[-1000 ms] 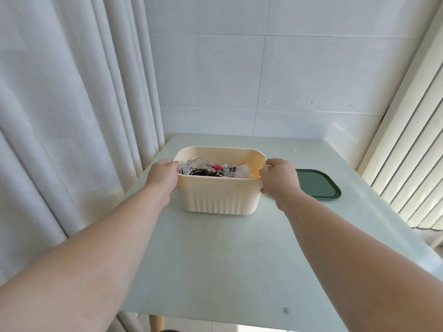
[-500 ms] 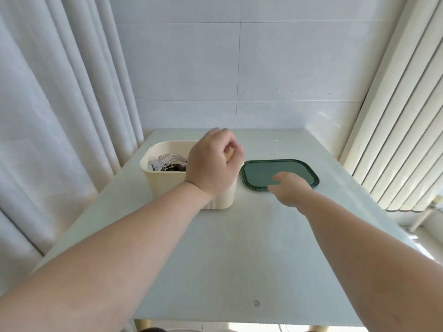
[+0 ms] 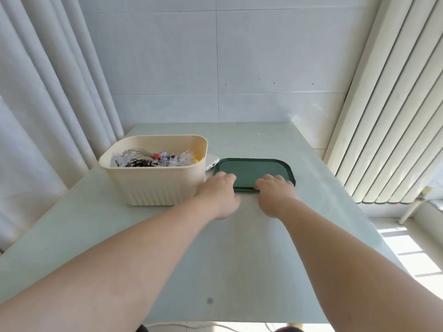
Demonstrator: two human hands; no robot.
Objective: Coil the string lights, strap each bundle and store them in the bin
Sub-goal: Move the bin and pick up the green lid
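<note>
1 cream bin [image 3: 158,185] stands at the left side of the table [image 3: 167,248] with the string lights [image 3: 153,159] inside. 1 dark green lid [image 3: 254,168] lies flat just beside its right wall. The left hand [image 3: 219,191] and right hand [image 3: 275,191] lay bent fingers on the lid's near edge; a grip cannot be confirmed.

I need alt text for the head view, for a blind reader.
The left hand and right hand touch the near edge of a green lid lying flat on a table, beside an open cream bin holding string lights.
</note>
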